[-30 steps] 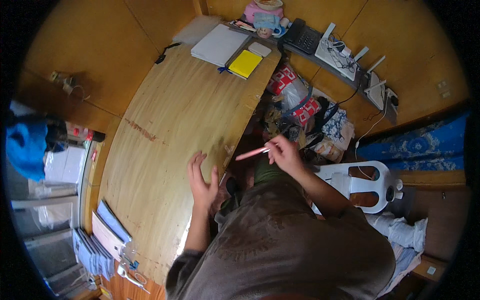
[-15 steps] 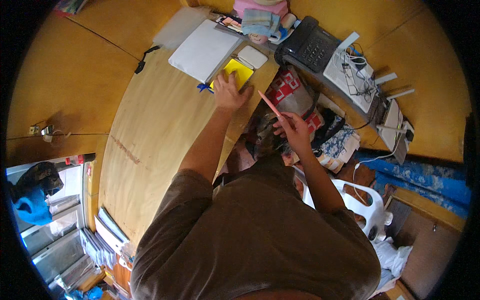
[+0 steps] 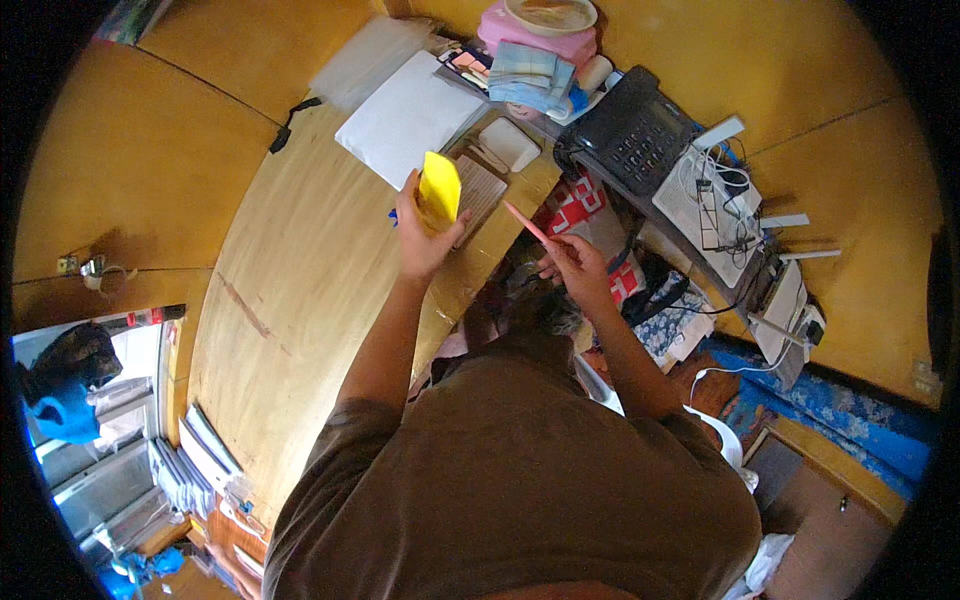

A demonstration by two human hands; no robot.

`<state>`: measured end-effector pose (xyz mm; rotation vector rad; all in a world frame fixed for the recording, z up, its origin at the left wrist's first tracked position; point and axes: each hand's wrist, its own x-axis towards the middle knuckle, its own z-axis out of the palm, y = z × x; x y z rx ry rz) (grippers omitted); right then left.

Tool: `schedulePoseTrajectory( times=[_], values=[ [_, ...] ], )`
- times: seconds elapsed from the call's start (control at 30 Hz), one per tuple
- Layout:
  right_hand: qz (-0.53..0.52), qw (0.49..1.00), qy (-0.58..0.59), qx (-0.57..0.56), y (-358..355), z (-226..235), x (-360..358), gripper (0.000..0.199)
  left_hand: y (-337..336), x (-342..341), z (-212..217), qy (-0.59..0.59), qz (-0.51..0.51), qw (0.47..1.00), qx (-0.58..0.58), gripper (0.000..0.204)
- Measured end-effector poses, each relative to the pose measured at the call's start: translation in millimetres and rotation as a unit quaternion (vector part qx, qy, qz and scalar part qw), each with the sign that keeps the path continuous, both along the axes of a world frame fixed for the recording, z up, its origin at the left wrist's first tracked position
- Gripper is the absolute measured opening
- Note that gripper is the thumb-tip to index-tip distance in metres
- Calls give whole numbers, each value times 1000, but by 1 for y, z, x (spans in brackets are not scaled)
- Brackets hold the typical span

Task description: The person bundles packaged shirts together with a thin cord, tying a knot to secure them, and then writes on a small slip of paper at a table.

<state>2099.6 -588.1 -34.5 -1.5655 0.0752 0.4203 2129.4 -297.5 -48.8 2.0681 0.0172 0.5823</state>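
My left hand (image 3: 420,240) is raised over the wooden desk (image 3: 290,300) and grips a yellow pad (image 3: 439,187), lifted and tilted off the surface. Beside it, over the desk's right edge, my right hand (image 3: 575,265) pinches a thin pink pen (image 3: 527,223) that points up and left toward the pad. A brown notebook (image 3: 480,195) lies on the desk just behind the pad. A white closed laptop or folder (image 3: 410,118) lies farther back.
At the back right stand a black desk telephone (image 3: 635,130), a small white box (image 3: 510,143), folded cloths (image 3: 535,72) on a pink container and white devices with tangled cables (image 3: 715,200). Red-and-white packages (image 3: 585,215) sit below the desk edge. Papers (image 3: 205,455) lie near the left window.
My left hand reached from the near desk to the far end, grasped the yellow pad and lifted it off the notebook. My right hand kept the pink pen and moved forward.
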Motion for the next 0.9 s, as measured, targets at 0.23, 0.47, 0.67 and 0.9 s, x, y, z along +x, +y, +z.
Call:
schedulePoseTrajectory(
  times=[0.23,0.47,0.67,0.9],
  values=[
    [-1,999,-23,24,18,0,19,30,-1,-41,2,-4,39,999,-4,117],
    [-9,999,-34,2,14,-6,42,28,-22,-12,24,194,58,958,204,121],
    [-30,999,-42,-10,12,6,41,30,-4,-12,-8,74,53,994,66,119],
    [11,997,-76,6,47,3,29,31,6,-25,-12,18,53,998,-38,122]
  ],
)
